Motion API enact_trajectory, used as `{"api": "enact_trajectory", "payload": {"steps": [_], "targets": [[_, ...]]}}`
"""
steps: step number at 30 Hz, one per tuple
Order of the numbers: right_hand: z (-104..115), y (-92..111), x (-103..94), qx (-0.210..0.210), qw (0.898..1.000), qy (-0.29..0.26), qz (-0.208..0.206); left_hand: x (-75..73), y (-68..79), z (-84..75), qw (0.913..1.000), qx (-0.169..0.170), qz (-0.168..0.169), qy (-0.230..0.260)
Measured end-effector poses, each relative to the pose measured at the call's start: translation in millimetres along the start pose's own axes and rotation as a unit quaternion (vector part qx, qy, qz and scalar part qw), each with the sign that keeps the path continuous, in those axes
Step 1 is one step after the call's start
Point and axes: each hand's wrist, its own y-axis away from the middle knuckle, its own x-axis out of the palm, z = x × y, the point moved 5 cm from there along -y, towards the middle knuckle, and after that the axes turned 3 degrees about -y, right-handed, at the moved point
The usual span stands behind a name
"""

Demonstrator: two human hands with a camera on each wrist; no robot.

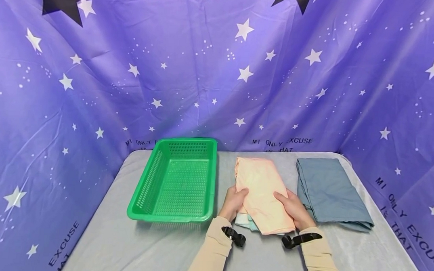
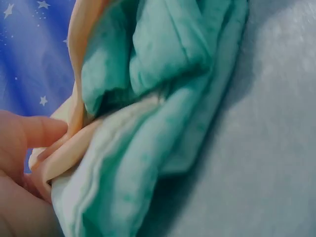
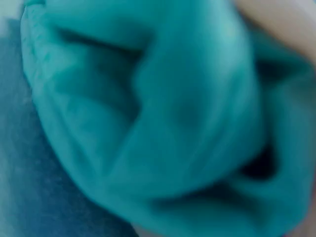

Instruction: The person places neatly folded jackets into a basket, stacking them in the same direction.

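Purple curtains (image 1: 190, 69) printed with pale stars and black lettering hang behind and to both sides of a grey-covered table (image 1: 132, 245). On it, a green basket (image 1: 182, 186) stands at the left and a folded blue-grey cloth (image 1: 331, 193) lies at the right. Between them is a folded peach cloth (image 1: 263, 194), with teal-and-white fabric (image 2: 173, 44) showing beneath. Both forearms, in beige sleeves (image 1: 214, 244) with black wrist straps (image 1: 235, 236), reach forward. Left hand (image 1: 233, 201) and right hand (image 1: 294, 207) grip the peach cloth's opposite edges, thumbs on top.
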Motion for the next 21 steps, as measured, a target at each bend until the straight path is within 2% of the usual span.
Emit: {"api": "enact_trajectory", "payload": {"steps": [6, 14, 21], "targets": [[8, 12, 2.1, -0.005, 1.000, -0.021, -0.003, 3.5, 6.3, -7.1, 0.9996, -0.003, 0.002, 0.029], [19, 24, 3.3, -0.020, 0.999, -0.013, -0.027, 1.9, 16.0, -20.3, 0.9992, 0.017, 0.004, 0.036], [33, 36, 7.6, -0.038, 0.999, -0.019, -0.028, -1.8, 25.0, -32.1, 0.9978, 0.032, 0.007, 0.058]]}}
